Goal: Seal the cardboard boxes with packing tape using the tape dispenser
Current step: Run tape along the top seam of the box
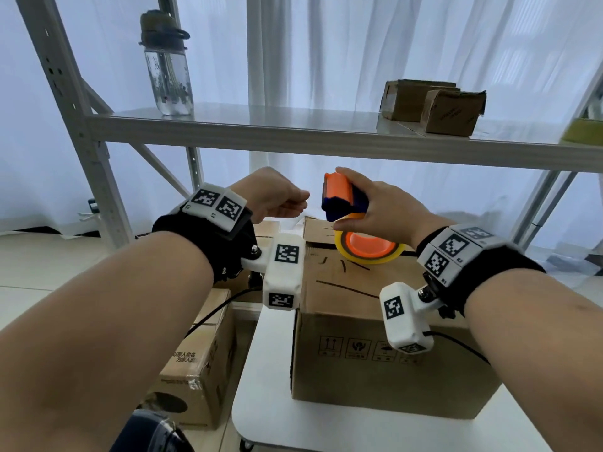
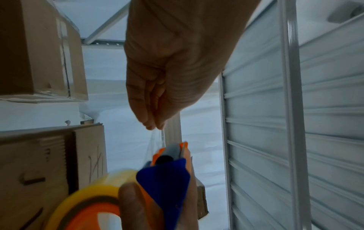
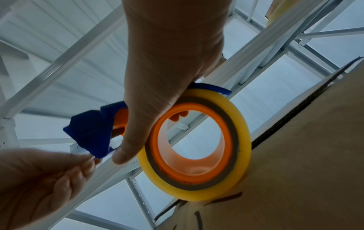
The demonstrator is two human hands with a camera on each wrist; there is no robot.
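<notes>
A large cardboard box [image 1: 375, 337] stands on a white table [image 1: 270, 402]. Above its far end my right hand [image 1: 378, 210] grips an orange and blue tape dispenser [image 1: 341, 197] that carries a yellowish tape roll [image 1: 368, 252]. The roll [image 3: 197, 147] hangs close to the box top [image 3: 305, 163]; contact cannot be told. Just left of the dispenser's mouth, my left hand [image 1: 293, 200] pinches the end of a clear tape strip [image 2: 157, 140] between thumb and fingertips [image 2: 149, 126]. The strip runs from the pinch back to the dispenser [image 2: 167, 179].
A white metal shelf rack [image 1: 326, 132] crosses right behind the hands. On it stand a water bottle [image 1: 168, 66] and two small cardboard boxes [image 1: 434, 106]. More boxes [image 1: 199, 363] sit on the floor left of the table.
</notes>
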